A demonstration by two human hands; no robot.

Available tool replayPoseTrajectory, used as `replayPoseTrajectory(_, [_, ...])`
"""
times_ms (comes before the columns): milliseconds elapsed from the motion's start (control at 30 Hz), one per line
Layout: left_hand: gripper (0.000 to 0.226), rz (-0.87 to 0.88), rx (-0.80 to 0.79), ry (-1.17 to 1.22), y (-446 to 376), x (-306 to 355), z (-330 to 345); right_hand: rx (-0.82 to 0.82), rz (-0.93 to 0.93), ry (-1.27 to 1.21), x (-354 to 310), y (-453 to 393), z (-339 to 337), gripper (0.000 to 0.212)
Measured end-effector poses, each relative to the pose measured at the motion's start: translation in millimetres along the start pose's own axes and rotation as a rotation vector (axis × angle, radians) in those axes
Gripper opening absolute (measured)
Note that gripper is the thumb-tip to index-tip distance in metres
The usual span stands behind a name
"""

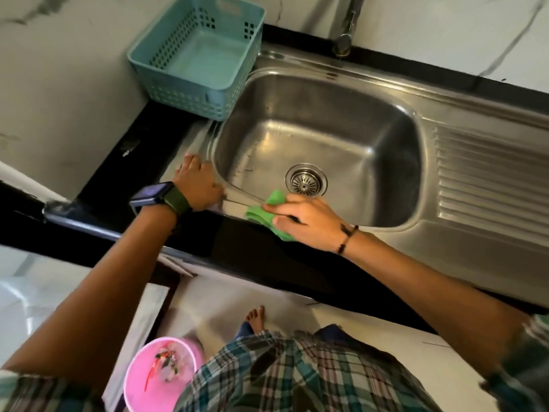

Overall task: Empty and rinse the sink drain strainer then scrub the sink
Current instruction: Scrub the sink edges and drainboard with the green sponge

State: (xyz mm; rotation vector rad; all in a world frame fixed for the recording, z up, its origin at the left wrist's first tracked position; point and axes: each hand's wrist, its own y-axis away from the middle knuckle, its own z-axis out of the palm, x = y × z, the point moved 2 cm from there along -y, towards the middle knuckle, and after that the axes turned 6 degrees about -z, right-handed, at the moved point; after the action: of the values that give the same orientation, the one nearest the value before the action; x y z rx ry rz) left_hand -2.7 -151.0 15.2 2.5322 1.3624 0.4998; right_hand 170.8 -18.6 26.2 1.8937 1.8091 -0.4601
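Note:
The steel sink [297, 93] fills the middle of the view, and the round drain strainer [306, 181] sits in its drain hole near the front. My right hand [303, 217] presses a green scrub cloth [267, 212] onto the sink's front rim, just in front of the strainer. On the sink's front-left corner rests my left hand [197, 184], fingers spread flat, holding nothing. A smartwatch is on that wrist.
A teal plastic basket [199, 55] stands on the black counter [142, 150] left of the sink. The faucet [346, 28] rises behind the bowl. A ribbed drainboard [487, 179] lies to the right. On the floor below stands a pink bin [162, 376] with scraps inside.

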Motion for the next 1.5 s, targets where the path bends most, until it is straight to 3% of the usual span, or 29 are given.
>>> replayPoseTrajectory(100, [0.076,0.132,-0.167,-0.039,-2,-20,-8,-0.004,0.092,-0.083,31,41,-19,0.031])
replayPoseTrajectory(233, [0.086,0.242,-0.111,-0.007,-1,-26,-7,-0.045,0.122,-0.034,61,80,-34,0.034])
replayPoseTrajectory(467, [0.081,0.237,-0.110,0.218,-2,-33,2,-0.021,-0.015,0.057,25,15,-4,0.040])
replayPoseTrajectory(633, [0.058,0.103,-0.081,0.656,1,-32,-2,-0.018,-0.150,0.120,-34,-90,31,0.033])
replayPoseTrajectory(867, [0.052,0.086,-0.070,0.666,3,-28,2,-0.073,-0.148,0.137,-28,-88,34,0.035])
replayPoseTrajectory(933, [0.058,0.051,-0.083,0.744,2,-32,3,-0.092,-0.136,0.143,-19,-69,26,0.039])
replayPoseTrajectory(1067, [0.095,0.000,-0.106,0.941,5,-38,-1,-0.095,-0.203,0.145,-8,-38,14,0.052])
replayPoseTrajectory(1100, [0.094,0.021,-0.105,0.974,7,-38,-2,-0.087,-0.235,0.156,-8,-35,15,0.054])
replayPoseTrajectory(1200, [0.047,0.091,-0.083,1.046,12,-31,-7,-0.060,-0.289,0.217,-13,-46,21,0.052])
replayPoseTrajectory(1233, [0.042,0.082,-0.078,1.074,12,-30,-7,-0.059,-0.285,0.233,-17,-55,23,0.049])
replayPoseTrajectory(1400, [0.100,0.061,-0.091,1.129,15,-27,-9,-0.004,-0.295,0.248,-42,-114,36,0.035])
replayPoseTrajectory(1500, [0.094,0.099,-0.043,1.098,12,-27,-7,0.044,-0.244,0.289,-39,-142,38,0.037])
